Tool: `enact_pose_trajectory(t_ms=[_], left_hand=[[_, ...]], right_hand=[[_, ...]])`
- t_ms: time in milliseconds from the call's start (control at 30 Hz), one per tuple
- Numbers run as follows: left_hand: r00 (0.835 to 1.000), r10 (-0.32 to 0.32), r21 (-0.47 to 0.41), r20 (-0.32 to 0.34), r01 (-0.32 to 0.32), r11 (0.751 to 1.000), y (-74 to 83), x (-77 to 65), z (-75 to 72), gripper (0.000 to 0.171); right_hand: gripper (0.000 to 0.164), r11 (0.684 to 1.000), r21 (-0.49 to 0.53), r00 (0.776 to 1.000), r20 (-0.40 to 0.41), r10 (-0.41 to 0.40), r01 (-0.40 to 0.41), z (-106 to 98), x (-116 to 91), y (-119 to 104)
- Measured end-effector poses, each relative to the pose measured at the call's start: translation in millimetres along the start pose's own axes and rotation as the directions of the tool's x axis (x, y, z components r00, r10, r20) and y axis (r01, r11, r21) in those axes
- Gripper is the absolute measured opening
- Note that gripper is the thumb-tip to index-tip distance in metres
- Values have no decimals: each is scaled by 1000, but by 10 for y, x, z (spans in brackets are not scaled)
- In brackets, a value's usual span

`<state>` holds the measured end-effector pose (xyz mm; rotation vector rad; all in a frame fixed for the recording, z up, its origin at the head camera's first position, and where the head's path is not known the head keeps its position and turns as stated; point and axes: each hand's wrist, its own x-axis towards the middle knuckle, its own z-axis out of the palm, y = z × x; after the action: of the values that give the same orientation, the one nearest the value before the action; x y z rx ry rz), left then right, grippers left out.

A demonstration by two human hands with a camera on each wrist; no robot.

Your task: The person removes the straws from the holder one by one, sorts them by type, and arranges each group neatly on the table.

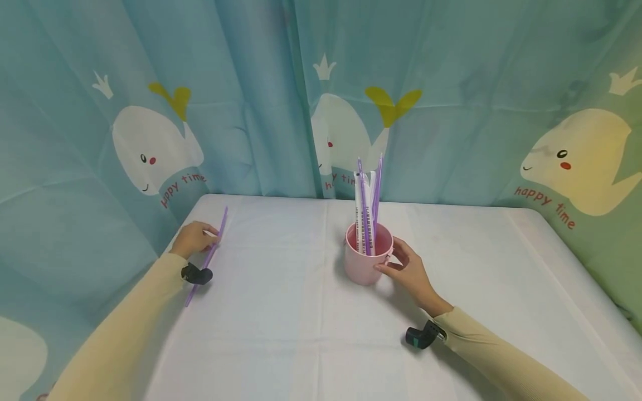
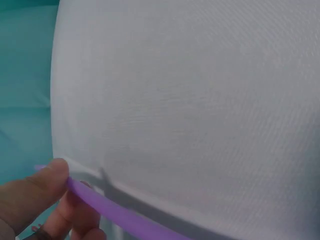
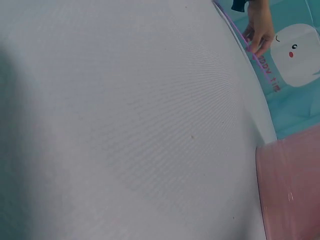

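Observation:
Near the table's left edge, my left hand (image 1: 195, 239) pinches a long, thin purple straw (image 1: 208, 257) between thumb and fingers. In the left wrist view, the straw (image 2: 120, 214) runs from the fingertips to the bottom edge, its shadow on the cloth beside it. My right hand (image 1: 412, 274) grips the right side of a small pink bucket (image 1: 362, 270), the thumb in front and the fingers around the far side. Purple straws (image 1: 377, 195) and white printed wrapped sticks (image 1: 359, 214) stand upright in the bucket. The right wrist view shows part of the bucket (image 3: 290, 185), without the right hand.
A white cloth (image 1: 271, 312) covers the table. Blue-green curtains (image 1: 261, 111) with printed whales hang behind the table and along its sides. Each wrist carries a small black camera (image 1: 423, 335). The bucket stands right of the table's middle.

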<state>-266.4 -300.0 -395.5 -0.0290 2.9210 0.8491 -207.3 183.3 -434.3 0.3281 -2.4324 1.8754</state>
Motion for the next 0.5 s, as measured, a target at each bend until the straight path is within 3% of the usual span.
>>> enact_pose_trajectory(t_ms=[500], left_hand=[[1000,-3,56,10,3,998,-42,18,93,31]], right_hand=[[73,1000,0,1000,4,-2,2,-1,3,3]])
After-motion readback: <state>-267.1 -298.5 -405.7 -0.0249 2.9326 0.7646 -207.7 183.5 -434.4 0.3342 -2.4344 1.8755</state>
